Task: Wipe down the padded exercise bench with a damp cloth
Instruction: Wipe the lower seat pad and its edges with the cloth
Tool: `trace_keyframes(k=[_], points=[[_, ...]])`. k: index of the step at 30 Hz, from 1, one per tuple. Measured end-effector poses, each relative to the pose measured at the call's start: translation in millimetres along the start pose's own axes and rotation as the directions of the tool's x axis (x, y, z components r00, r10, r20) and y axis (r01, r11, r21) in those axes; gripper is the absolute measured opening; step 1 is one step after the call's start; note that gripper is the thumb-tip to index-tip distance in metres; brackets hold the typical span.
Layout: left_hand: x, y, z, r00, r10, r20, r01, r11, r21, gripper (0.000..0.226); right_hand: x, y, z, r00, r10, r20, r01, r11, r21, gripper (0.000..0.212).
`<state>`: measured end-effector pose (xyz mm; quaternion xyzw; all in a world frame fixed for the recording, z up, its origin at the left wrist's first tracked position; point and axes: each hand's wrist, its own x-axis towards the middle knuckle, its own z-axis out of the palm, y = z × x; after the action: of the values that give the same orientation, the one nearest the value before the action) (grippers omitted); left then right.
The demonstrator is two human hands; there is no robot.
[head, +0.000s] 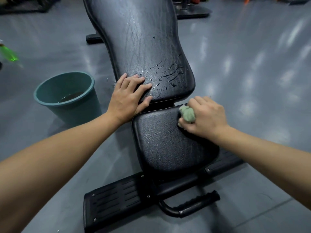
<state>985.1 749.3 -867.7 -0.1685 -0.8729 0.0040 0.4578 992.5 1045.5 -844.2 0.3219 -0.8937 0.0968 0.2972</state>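
Water beads on the bench's back pad [143, 47], where our left hand [129, 93] presses flat, fingers spread, so it could slip. Our right hand [205, 116] grips the balled cloth [187, 113] at the far right corner of the seat pad [165, 145]; a wad that small may leave streaks.

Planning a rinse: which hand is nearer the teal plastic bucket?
Left. The left hand lies flat on the black padded bench beside the teal plastic bucket; right hand grips a green cloth farther right.
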Motion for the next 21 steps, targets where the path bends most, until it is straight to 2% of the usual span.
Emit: trace_keyframes(k=[2, 5, 7, 10, 12, 13, 17, 21], points=[[0.1, -0.1, 0.8, 1.0, 0.005, -0.003, -0.005, 1.0, 0.003, 0.04, -1.4, -36.5, -0.5, 0.999, 0.014, 0.033, -0.016, 0.999, 0.039, 0.05], [1.1, -0.9, 1.0, 1.0, 0.011, -0.016, -0.011, 1.0, 0.018, 0.039, -7.1, -100.8, 4.6, 0.986, -0.143, 0.083, 0.128, 0.979, 0.159, 0.043], [0.7, -0.6, 1.8, 0.999, 0.023, -0.022, -0.022, 0.999, 0.03, 0.038, -9.1, -128.0, 6.3, 0.98, -0.192, 0.062, 0.169, 0.949, 0.266, 0.038], [0.5, 0.3, 1.3, 0.999, 0.025, -0.024, -0.024, 0.999, 0.03, 0.037, -10.6, -115.2, 5.9, 0.949, -0.313, 0.022, 0.285, 0.889, 0.358, 0.039], [-1.2, 1.2, 0.9, 0.999, 0.015, -0.036, -0.014, 1.0, 0.022, 0.036, -15.0, -77.2, 5.6, 0.9, -0.435, -0.005, 0.413, 0.851, 0.323, 0.039], [-2.0, 1.6, 1.1, 0.999, 0.011, -0.038, -0.01, 1.0, 0.019, 0.036, -16.5, -53.9, 5.5, 0.897, -0.442, -0.019, 0.428, 0.856, 0.289, 0.04], [-4.4, 3.3, 0.9, 0.999, 0.003, -0.043, -0.002, 1.0, 0.032, 0.038, -15.9, 13.1, 2.3, 0.975, -0.213, -0.058, 0.219, 0.962, 0.162, 0.049], [-3.6, 4.6, 1.6, 0.998, 0.005, -0.06, -0.003, 0.999, 0.037, 0.037, -14.3, -6.0, 6.9, 0.989, 0.107, -0.105, -0.091, 0.985, 0.15, 0.037]])
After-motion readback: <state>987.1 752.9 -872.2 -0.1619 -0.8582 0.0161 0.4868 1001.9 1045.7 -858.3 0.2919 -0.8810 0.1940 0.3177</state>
